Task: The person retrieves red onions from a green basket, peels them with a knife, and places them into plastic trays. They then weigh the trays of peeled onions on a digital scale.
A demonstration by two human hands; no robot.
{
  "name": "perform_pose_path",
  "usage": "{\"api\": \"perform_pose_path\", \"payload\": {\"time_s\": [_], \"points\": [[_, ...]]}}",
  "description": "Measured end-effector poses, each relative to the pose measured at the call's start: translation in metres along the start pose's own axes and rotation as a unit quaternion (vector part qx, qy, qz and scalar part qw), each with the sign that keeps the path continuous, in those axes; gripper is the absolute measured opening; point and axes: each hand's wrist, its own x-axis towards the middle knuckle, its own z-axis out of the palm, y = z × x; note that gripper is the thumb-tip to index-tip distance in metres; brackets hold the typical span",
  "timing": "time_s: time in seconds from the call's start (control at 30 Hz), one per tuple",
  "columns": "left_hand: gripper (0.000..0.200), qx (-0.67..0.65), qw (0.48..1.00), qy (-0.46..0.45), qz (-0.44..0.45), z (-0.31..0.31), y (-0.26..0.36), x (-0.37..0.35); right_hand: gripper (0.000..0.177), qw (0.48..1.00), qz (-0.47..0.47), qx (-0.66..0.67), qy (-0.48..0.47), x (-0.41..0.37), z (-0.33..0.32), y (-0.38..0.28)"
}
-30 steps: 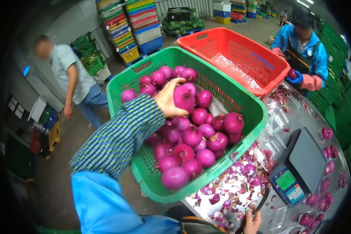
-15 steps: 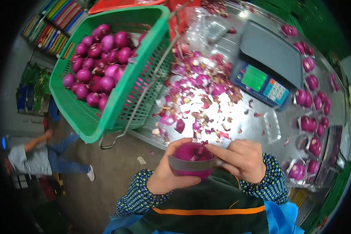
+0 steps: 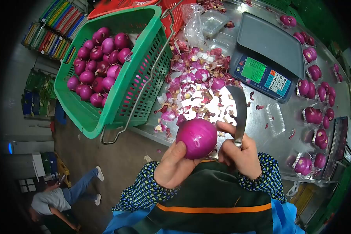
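Shiny steel is forming the desk [image 3: 257,117] at centre and right of the frame, and a slotted green plastic basket [image 3: 121,95] is standing at upper left. At lower centre, the left hand [image 3: 171,165] is pinching a smooth, round onion [image 3: 197,138] in its grip while the right hand [image 3: 243,158] is clasping a curved knife [image 3: 241,113]; peeling seems to be in hand, the next move calling for steady, careful handling. Papery skin scraps [image 3: 217,84] are littering the desk.
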Motion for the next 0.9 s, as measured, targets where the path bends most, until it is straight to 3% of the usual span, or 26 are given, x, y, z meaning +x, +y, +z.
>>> {"api": "perform_pose_path", "payload": {"time_s": [0.03,0.1,0.17,0.2,0.23,0.3,0.37,0.4,0.43,0.5,0.53,0.6,0.73,0.9], "points": [[0.068,-0.008,1.000,-0.001,0.015,0.000,-0.003,0.000,0.049,0.999,0.021,-0.029,-0.018,-0.004,0.002,-0.002],[0.067,-0.026,0.999,0.015,0.033,-0.002,-0.006,0.000,0.061,0.998,-0.046,0.001,-0.036,-0.002,0.004,0.008],[0.068,0.104,0.994,-0.005,0.025,0.000,0.004,0.000,0.058,0.992,-0.096,-0.077,-0.017,0.000,0.001,0.010],[0.076,0.136,0.990,0.005,-0.032,0.000,0.013,-0.004,0.058,0.992,-0.098,-0.078,-0.013,0.000,-0.003,0.007],[0.076,0.135,0.990,0.004,-0.034,0.001,0.017,-0.003,0.056,0.990,-0.095,-0.094,-0.039,0.000,-0.008,0.002],[0.082,0.258,0.963,-0.081,-0.011,0.001,0.020,-0.002,0.054,0.989,-0.086,-0.103,-0.062,-0.004,-0.009,-0.006],[0.084,0.231,0.968,-0.086,-0.034,-0.006,0.010,-0.004,0.045,0.995,-0.064,-0.070,0.019,-0.007,-0.003,-0.021],[0.083,0.089,0.991,-0.075,-0.062,-0.007,0.002,-0.005,0.040,0.985,-0.087,-0.138,0.055,-0.012,-0.014,-0.023],[0.083,-0.057,0.992,-0.062,-0.089,-0.006,-0.005,-0.006,0.038,0.965,-0.176,-0.170,0.097,-0.013,-0.022,-0.009],[0.083,-0.065,0.991,-0.072,-0.087,-0.008,-0.008,-0.005,0.044,0.866,-0.294,-0.400,0.057,-0.016,-0.042,0.002],[0.082,-0.071,0.993,-0.073,-0.067,-0.013,-0.012,-0.006,0.044,0.867,-0.289,-0.401,0.055,-0.017,-0.041,0.003],[0.081,-0.044,0.995,-0.066,-0.053,-0.014,-0.012,-0.010,0.050,0.782,-0.353,-0.513,-0.006,-0.017,-0.034,0.005],[0.085,-0.038,0.996,-0.057,-0.062,-0.006,-0.009,-0.016,0.061,0.722,-0.374,-0.582,-0.014,-0.006,-0.022,-0.005],[0.092,0.001,0.997,-0.073,-0.031,-0.003,-0.008,-0.019,0.060,0.719,-0.385,-0.578,-0.006,0.000,-0.023,-0.004]]}}
